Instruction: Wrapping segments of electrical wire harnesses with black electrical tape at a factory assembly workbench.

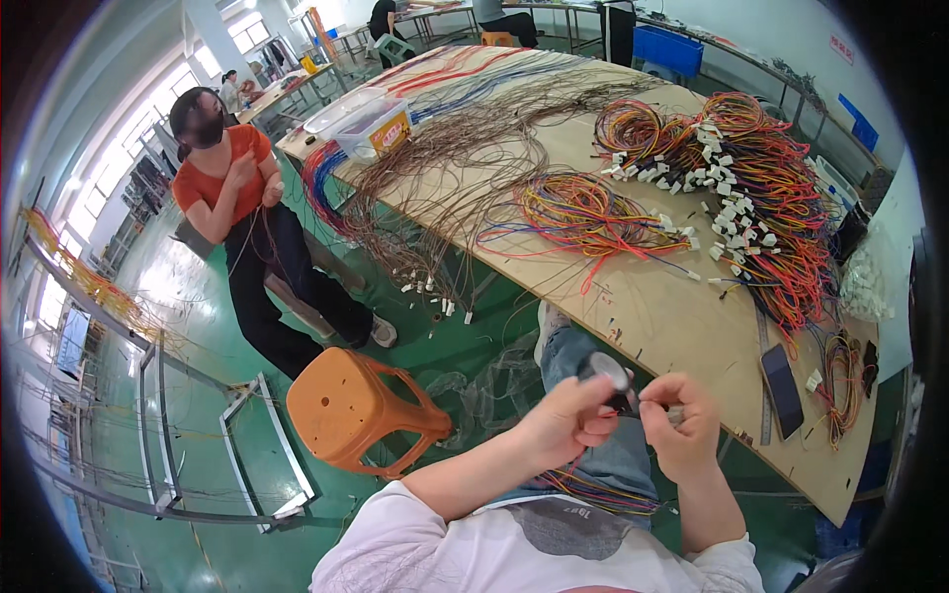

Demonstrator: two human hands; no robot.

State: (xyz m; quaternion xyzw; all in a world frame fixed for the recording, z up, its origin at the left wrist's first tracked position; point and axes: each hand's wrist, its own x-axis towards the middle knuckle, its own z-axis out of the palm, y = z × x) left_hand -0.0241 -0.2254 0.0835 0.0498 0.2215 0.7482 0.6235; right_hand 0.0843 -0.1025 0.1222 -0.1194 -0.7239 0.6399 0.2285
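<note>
Two bare hands, both over a lap in blue jeans (633,450), just outside the near edge of the bench (682,331). One dark round roll (605,374) with a pale centre, blurred, raised above the lap between left hand (568,420) and right hand (684,425). Across the lap, one bundle of coloured wires (598,487). On the bench: one phone (784,392), one metal ruler (764,395), one clear plastic bin (368,133), one loose coil (583,212) of red and yellow wires, and one large heap of wires (781,222) with white connectors (732,212) too many to count. Beyond the bench's left edge, one orange stool (341,405) and one person in an orange top (217,183).

Grip of the left hand: clamped on the roll. Grip of the right hand: thumb and fingertips together just beside the roll. Cannot tell what is pinched there; too blurred.

Near edge of the bench: slanting down to the right, close past the right hand. Bare board between coil and phone. Green floor (474,331) between stool and bench, partly under crumpled clear plastic (494,385).
</note>
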